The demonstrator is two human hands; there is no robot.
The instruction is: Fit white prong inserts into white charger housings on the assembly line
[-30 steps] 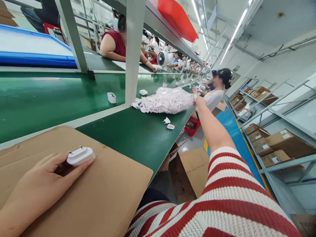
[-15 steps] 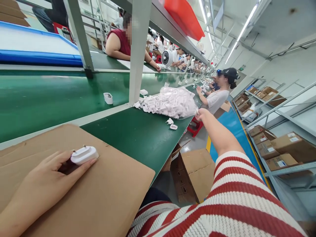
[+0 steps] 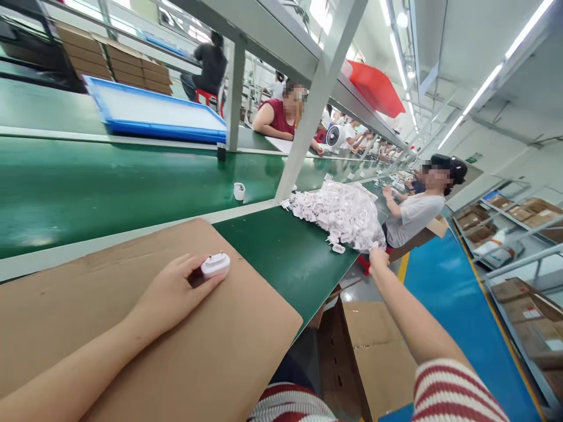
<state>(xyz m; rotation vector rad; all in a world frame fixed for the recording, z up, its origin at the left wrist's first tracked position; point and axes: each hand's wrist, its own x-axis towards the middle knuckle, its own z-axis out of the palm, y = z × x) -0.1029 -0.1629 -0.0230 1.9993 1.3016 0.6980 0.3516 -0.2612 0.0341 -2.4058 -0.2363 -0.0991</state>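
Observation:
My left hand [image 3: 169, 293] rests on a brown cardboard sheet [image 3: 132, 328] and grips a white plug adapter [image 3: 215, 265] with its two pins pointing up. My right arm in a red-and-white striped sleeve stretches far out to the right. My right hand [image 3: 378, 256] is closed on the near corner of a clear plastic bag full of white adapters [image 3: 341, 212], which lies on the green table. A loose adapter [image 3: 338, 248] lies by the bag's near edge.
One white part [image 3: 238, 191] rides the green conveyor belt [image 3: 88, 187]. A blue tray [image 3: 153, 114] sits beyond it. Metal posts [image 3: 308, 117] rise from the table. A seated person [image 3: 417, 211] works beyond the bag. Open cardboard boxes [image 3: 373, 346] stand below; shelving with boxes is at right.
My right hand drew back from the bag's far end to its near corner. The view swung left and down. My left hand kept its hold on the adapter.

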